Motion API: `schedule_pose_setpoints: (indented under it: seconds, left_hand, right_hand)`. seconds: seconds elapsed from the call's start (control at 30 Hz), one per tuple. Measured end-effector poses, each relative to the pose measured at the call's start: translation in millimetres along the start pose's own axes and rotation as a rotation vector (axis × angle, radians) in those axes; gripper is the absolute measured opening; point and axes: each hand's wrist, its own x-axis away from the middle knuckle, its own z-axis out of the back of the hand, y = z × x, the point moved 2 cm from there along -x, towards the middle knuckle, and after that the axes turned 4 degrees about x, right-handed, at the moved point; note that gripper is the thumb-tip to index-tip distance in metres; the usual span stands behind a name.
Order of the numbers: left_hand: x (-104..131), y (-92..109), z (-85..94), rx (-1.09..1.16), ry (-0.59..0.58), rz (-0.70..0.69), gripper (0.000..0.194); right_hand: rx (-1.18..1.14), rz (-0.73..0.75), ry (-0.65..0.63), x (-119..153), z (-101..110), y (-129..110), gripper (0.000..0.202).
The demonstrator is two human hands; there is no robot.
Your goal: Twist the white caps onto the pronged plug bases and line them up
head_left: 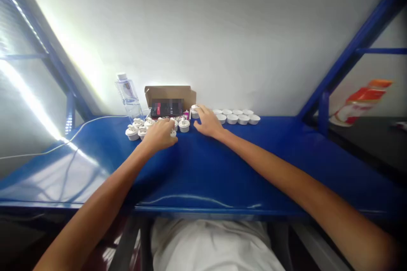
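Note:
My left hand [160,136] reaches into a group of small round white pots with knobbly white tops. Its fingers are curled around one white pot [173,133], which the hand partly covers. Just to the right of it stands another pot [184,125] of the same kind. My right hand [208,122] has its fingers bent over a white pot [194,111] at the back, by the small box. Beyond that hand, several plain white cups [243,119] stand in two rows; the hand hides some of them.
Behind the pots sits an open cardboard box [170,92] with a dark phone [167,108] in front. A clear bottle [129,97] leans at the left, near a white cable [82,127]. Blue frame posts flank the blue table [203,173]. An orange-and-white packet [361,103] is at the far right.

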Motion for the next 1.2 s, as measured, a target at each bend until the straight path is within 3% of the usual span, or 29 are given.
schedule_pose_setpoints:
  seconds: [0.13, 0.27, 0.43, 0.53, 0.63, 0.73, 0.9, 1.03, 1.1, 1.2]
  left_hand:
    - [-2, -4, -1.6, 0.011, 0.019, -0.002, 0.035]
    - [-3, -5, -2.4, 0.013, 0.021, 0.004, 0.038]
    - [-3, -2, -2.6, 0.009, 0.078, -0.012, 0.033]
    - [-2, 11, -2.9, 0.123, 0.144, -0.123, 0.031]
    - [5, 34, -7.4, 0.334, 0.115, -0.276, 0.044]
    - [12, 56, -16.6, 0.459, 0.043, -0.306, 0.065]
    - [18, 67, -25.6, 0.259, 0.111, -0.351, 0.044]
    - [15, 60, -26.9, 0.239, 0.105, -0.323, 0.045]
    - [13, 57, -27.0, 0.42, 0.117, -0.259, 0.043]
    - [7, 52, -27.5, 0.934, 0.169, -0.02, 0.039]
  right_hand:
    - [0.069, -0.011, -0.094, -27, -1, 6, 0.054]
    - [0.091, -0.053, -0.139, -35, -1, 7, 0.033]
    - [0.036, -0.094, -0.121, -21, 12, -2, 0.027]
    - [-0.043, -0.044, -0.097, 1, 24, -11, 0.03]
    - [-0.236, -0.069, -0.086, 31, 36, -20, 0.028]
    - [-0.6, -0.275, -0.202, 60, 42, -27, 0.048]
    - [-1.113, -0.665, -0.509, 75, 40, -38, 0.054]
    - [-1.382, -0.727, -0.665, 71, 37, -45, 0.043]
    - [-1.371, -0.625, -0.537, 69, 38, -44, 0.039]
    - [-1.097, -0.185, -0.144, 63, 49, -38, 0.029]
